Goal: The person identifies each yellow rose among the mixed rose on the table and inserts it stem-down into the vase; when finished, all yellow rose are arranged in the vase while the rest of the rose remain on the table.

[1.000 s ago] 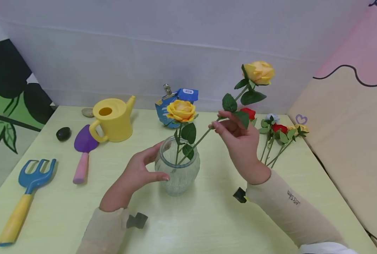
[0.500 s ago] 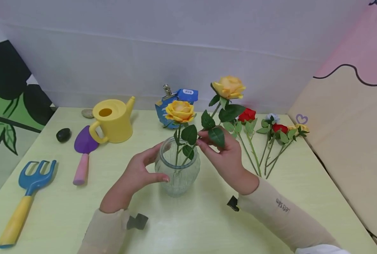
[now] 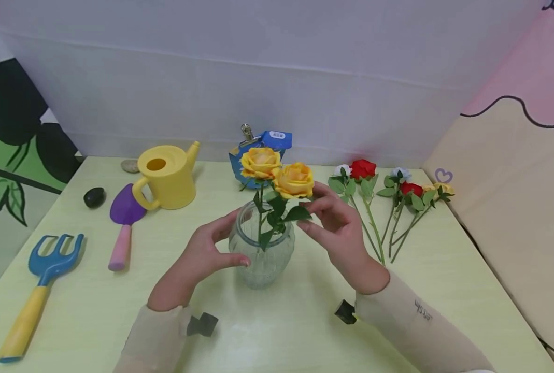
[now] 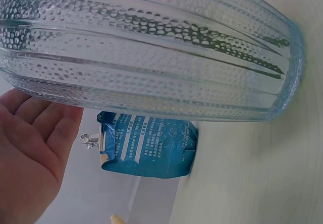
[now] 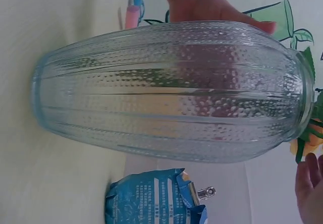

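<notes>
A ribbed clear glass vase stands upright on the table, with two yellow roses in it: the left rose and the lower right rose. My left hand holds the vase from its left side, thumb at the front and fingers towards the back. Beside the right rose, my right hand has its thumb and fingers apart and grips nothing; a leaf lies close to the fingertips, and contact is hard to tell. Dark stems show blurred through the textured glass in the right wrist view.
Behind the vase stands a blue clipped bag. More artificial flowers lie at the right. On the left are a yellow watering can, a purple trowel, a blue hand fork, a black stone and a grey stone.
The right rose has moved left and down into the vase. My right hand has let go of its stem and moved slightly right. The left hand stays at the vase.
</notes>
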Action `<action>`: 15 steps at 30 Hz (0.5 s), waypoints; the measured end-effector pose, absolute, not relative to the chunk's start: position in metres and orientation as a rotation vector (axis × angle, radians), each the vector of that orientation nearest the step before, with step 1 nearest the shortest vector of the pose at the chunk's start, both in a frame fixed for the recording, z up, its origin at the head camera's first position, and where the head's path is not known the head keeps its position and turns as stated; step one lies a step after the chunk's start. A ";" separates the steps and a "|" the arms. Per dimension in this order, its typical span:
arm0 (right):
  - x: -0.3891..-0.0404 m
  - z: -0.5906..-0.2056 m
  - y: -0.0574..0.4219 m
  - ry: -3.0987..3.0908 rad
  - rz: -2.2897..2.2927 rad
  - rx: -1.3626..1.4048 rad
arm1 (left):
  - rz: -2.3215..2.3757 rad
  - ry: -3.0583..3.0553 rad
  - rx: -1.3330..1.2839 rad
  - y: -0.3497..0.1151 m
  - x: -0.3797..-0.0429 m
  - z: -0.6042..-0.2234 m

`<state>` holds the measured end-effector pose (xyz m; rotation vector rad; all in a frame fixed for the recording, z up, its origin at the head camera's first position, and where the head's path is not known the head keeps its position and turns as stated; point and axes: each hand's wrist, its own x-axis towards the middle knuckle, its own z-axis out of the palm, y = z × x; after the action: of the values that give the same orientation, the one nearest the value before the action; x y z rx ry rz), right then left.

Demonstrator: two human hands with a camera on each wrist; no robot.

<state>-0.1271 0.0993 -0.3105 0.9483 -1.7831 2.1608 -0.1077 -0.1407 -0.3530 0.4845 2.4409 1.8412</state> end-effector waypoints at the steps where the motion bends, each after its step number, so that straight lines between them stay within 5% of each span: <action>1: -0.127 -0.308 0.098 -1.800 2.192 0.930 | 1.843 2.439 0.479 -0.141 -0.108 -0.353; 15: -0.129 -0.309 0.081 -1.978 1.994 0.724 | 1.849 2.432 0.464 -0.141 -0.108 -0.353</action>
<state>-0.1288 0.0807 -0.3095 0.7241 -1.9779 1.9942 -0.1077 -0.1406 -0.3526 0.4635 2.4317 1.8495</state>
